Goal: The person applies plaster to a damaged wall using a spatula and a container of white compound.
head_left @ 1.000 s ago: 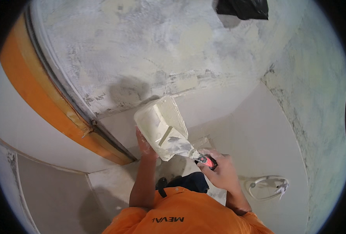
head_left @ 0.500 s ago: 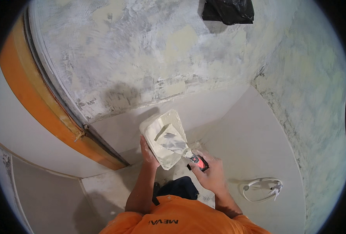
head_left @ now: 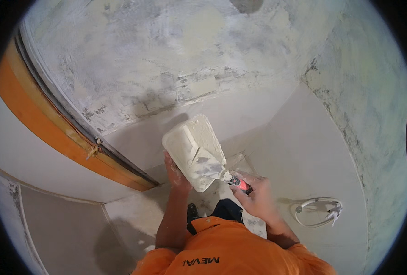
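Note:
My left hand (head_left: 176, 172) grips the left side of a pale rectangular tub (head_left: 212, 137), whose inner walls are coated with cream-coloured filler. In my right hand (head_left: 257, 195) is a putty knife (head_left: 237, 181) with a red and black handle, fingers wrapped round it. Its broad metal blade lies inside the tub's near part, smeared with the same filler. The tub is held up in front of my body and tilted. Whitish residue marks both hands.
A patchy plastered wall (head_left: 134, 50) rises ahead, above light panels. At the left stands an orange door frame (head_left: 52, 123). To the right, a white hose with a spray head (head_left: 334, 211) hangs by the grey panel (head_left: 318, 160).
The putty knife's blade has shifted toward the near right side of the tub. The tub sits slightly higher in view. The black plastic bag at the top has gone out of view.

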Demonstrator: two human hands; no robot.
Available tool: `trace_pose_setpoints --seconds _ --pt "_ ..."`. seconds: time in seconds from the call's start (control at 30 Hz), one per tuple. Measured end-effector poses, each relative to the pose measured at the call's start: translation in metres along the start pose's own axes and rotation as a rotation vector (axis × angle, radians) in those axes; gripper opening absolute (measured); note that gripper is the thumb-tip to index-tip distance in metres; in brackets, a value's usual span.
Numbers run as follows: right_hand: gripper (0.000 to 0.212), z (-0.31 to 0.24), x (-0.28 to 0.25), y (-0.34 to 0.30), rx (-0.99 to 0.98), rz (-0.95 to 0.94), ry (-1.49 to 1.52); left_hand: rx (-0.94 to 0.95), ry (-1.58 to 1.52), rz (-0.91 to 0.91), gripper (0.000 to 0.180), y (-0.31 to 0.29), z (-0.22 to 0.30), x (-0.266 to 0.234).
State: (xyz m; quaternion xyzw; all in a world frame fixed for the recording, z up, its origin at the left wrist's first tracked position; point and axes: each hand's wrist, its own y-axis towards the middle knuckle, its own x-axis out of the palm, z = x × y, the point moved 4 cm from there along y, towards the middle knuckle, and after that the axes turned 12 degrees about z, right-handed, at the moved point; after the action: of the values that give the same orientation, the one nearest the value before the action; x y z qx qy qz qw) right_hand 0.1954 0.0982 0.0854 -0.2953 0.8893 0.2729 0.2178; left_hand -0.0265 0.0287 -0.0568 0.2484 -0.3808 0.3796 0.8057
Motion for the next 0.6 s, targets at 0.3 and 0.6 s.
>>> trace_pose_setpoints --seconds 0.3,0.6 --pt "0.035 0.000 -0.056 0.015 -0.105 -0.174 -0.147 0.067 0.178 0.041 0.077 -0.006 0.001 0.059" --pt "0.030 0.016 -0.102 0.020 -0.016 -0.086 0.060 -0.284 -0.178 0.188 0.076 -0.036 -0.029 0.123"
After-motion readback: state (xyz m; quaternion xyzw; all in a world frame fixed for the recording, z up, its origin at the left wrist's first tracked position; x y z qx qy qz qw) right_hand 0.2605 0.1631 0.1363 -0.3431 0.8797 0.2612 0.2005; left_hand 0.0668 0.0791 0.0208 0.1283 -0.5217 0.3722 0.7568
